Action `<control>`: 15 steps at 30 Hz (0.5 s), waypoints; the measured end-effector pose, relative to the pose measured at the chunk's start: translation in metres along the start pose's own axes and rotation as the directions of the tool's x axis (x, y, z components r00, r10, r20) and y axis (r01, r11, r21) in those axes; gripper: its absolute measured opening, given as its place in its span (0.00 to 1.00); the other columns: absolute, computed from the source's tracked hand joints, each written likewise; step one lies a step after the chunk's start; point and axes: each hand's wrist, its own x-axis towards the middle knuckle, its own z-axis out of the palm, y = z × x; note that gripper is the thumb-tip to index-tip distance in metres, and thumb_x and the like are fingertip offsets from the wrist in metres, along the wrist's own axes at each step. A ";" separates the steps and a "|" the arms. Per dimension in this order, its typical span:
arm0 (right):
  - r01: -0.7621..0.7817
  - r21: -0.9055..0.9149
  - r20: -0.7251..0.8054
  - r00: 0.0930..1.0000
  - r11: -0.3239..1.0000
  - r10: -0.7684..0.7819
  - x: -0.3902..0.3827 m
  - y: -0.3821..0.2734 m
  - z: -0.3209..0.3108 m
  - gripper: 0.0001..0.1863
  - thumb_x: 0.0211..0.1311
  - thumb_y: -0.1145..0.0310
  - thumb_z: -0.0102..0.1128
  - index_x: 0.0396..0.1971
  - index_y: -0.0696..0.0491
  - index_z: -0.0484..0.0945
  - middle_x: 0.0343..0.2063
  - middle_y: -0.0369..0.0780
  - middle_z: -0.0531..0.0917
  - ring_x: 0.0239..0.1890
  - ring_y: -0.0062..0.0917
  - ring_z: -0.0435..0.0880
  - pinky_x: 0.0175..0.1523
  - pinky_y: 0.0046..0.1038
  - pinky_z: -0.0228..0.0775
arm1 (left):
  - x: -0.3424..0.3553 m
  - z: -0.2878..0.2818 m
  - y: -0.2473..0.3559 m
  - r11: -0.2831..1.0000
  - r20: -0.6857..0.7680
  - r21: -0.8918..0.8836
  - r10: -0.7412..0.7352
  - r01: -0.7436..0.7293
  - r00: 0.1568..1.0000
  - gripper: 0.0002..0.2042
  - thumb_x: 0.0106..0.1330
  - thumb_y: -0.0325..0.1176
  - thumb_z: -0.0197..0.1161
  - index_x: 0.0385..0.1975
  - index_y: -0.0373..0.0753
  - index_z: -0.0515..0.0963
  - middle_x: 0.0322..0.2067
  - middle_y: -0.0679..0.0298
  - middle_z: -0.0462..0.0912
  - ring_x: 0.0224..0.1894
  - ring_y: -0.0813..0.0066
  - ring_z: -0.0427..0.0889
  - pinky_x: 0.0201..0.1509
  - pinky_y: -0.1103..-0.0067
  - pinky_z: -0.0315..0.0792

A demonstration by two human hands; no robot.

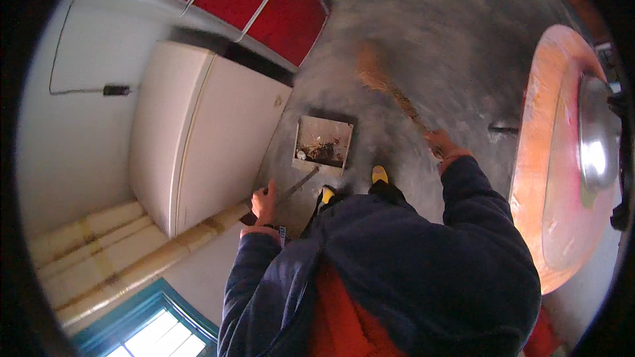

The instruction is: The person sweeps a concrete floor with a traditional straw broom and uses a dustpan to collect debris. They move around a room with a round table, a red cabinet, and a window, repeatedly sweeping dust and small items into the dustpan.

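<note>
My right hand [442, 145] is wrapped around the handle of a straw broom [405, 103], held out ahead and to the right. Its brownish bristles, blurred, slant away across the grey floor. Closed on the long handle of a dustpan [335, 131] is my left hand [264, 203], low and to the left. The pan is shallow and box-shaped and rests on the floor in front of my feet. Dark debris [324, 151] and a small pale lump lie inside it. A gap of floor separates the bristles from the pan.
On the left stands a white fridge-like appliance [225, 129], with red cabinets [284, 16] beyond it. A round orange-edged table [532, 178] holding a metal bowl [598, 149] is close on my right. Long wrapped packages [142, 261] lie beside the left wall.
</note>
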 end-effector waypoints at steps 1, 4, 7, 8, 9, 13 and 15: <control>-0.019 0.120 0.005 1.000 0.993 0.018 -0.017 0.009 -0.004 0.19 0.49 0.57 0.65 0.26 0.60 0.78 0.15 0.42 0.77 0.15 0.28 0.76 0.20 0.33 0.65 | 0.011 -0.003 0.012 0.999 0.019 -0.014 0.042 -0.042 0.999 0.33 0.55 0.65 0.52 0.37 0.35 0.79 0.38 0.48 0.80 0.44 0.50 0.78 0.48 0.62 0.69; -0.153 0.302 -0.049 0.983 0.941 0.176 -0.077 0.032 -0.002 0.17 0.51 0.58 0.63 0.23 0.59 0.76 0.13 0.41 0.75 0.13 0.28 0.74 0.16 0.32 0.63 | 0.047 -0.003 0.041 0.990 0.049 0.099 0.093 -0.097 0.994 0.29 0.54 0.63 0.54 0.29 0.38 0.81 0.30 0.53 0.82 0.38 0.51 0.79 0.42 0.63 0.70; -0.192 0.409 -0.087 0.965 0.892 0.247 -0.132 0.046 0.020 0.17 0.52 0.58 0.63 0.20 0.58 0.74 0.11 0.41 0.73 0.11 0.27 0.72 0.14 0.31 0.61 | 0.094 -0.014 0.063 0.968 0.172 0.133 0.187 -0.211 0.967 0.28 0.55 0.62 0.54 0.27 0.39 0.81 0.28 0.54 0.82 0.35 0.52 0.79 0.39 0.63 0.70; -0.220 0.476 -0.082 0.953 0.851 0.292 -0.150 0.047 0.031 0.17 0.52 0.58 0.63 0.20 0.58 0.74 0.11 0.41 0.73 0.11 0.27 0.72 0.14 0.30 0.61 | 0.114 -0.018 0.070 0.956 0.194 0.138 0.232 -0.260 0.953 0.28 0.55 0.61 0.53 0.27 0.38 0.81 0.28 0.54 0.81 0.35 0.53 0.79 0.39 0.63 0.70; -0.312 0.523 -0.032 0.923 0.793 0.384 -0.178 0.055 0.039 0.17 0.52 0.57 0.63 0.20 0.58 0.73 0.11 0.41 0.73 0.11 0.27 0.72 0.14 0.30 0.61 | 0.114 -0.024 0.070 0.945 0.260 0.140 0.252 -0.295 0.932 0.28 0.56 0.61 0.53 0.27 0.37 0.81 0.28 0.53 0.81 0.34 0.53 0.79 0.39 0.63 0.70; -0.343 0.632 -0.074 0.866 0.695 0.495 -0.237 0.032 0.086 0.15 0.56 0.58 0.60 0.22 0.55 0.73 0.14 0.38 0.73 0.12 0.24 0.71 0.15 0.27 0.61 | 0.172 -0.028 0.123 0.858 0.407 0.088 0.432 -0.506 0.804 0.29 0.57 0.62 0.51 0.27 0.35 0.80 0.28 0.51 0.80 0.34 0.52 0.78 0.38 0.62 0.69; -0.367 0.611 -0.180 0.799 0.702 0.574 -0.260 0.008 0.127 0.15 0.56 0.58 0.59 0.22 0.55 0.73 0.13 0.37 0.73 0.11 0.24 0.71 0.14 0.26 0.60 | 0.191 -0.034 0.153 0.806 0.477 0.085 0.483 -0.585 0.734 0.30 0.57 0.62 0.51 0.27 0.34 0.80 0.29 0.50 0.80 0.35 0.50 0.78 0.38 0.61 0.69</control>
